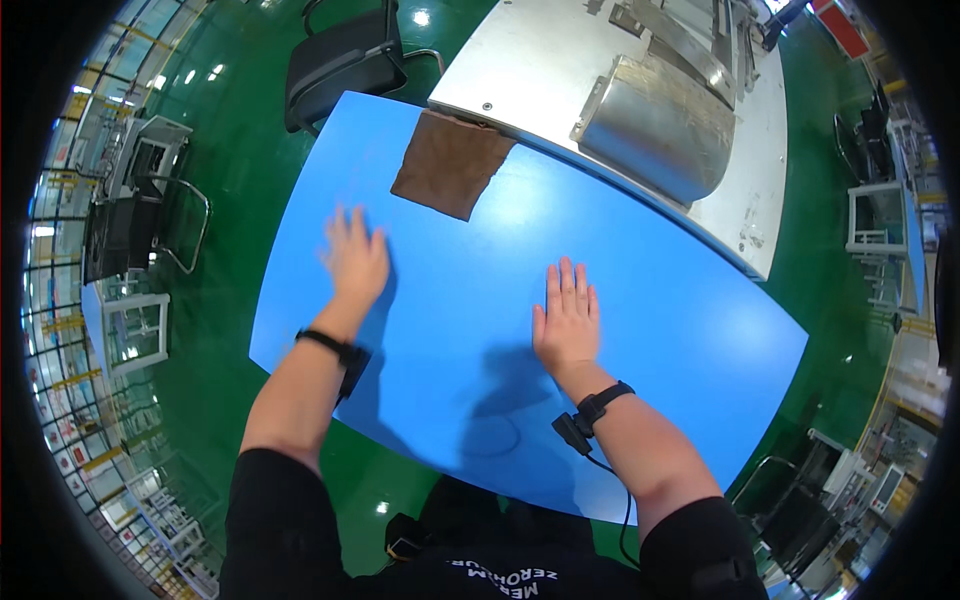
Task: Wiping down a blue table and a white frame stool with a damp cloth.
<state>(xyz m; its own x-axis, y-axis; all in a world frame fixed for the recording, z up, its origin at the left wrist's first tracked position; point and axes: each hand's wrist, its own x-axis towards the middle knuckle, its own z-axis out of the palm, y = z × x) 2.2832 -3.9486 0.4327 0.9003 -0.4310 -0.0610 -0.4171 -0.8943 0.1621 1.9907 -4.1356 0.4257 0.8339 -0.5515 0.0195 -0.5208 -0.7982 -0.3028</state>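
A brown cloth, roughly square with uneven edges, lies flat at the far left edge of the blue table. Nearest to it is my left hand, held above the table at the left, fingers spread and a little blurred, with nothing in it. Farther right, my right hand rests palm down on or just over the blue surface, its fingers stretched out and holding nothing. Each wrist wears a black strap with a small device; a cable runs from the right one.
Against the table's far edge stands a white-topped bench carrying a metal machine with a curved steel cover. A black chair is beyond the far left corner. Green floor surrounds the table, with other chairs and desks at both sides.
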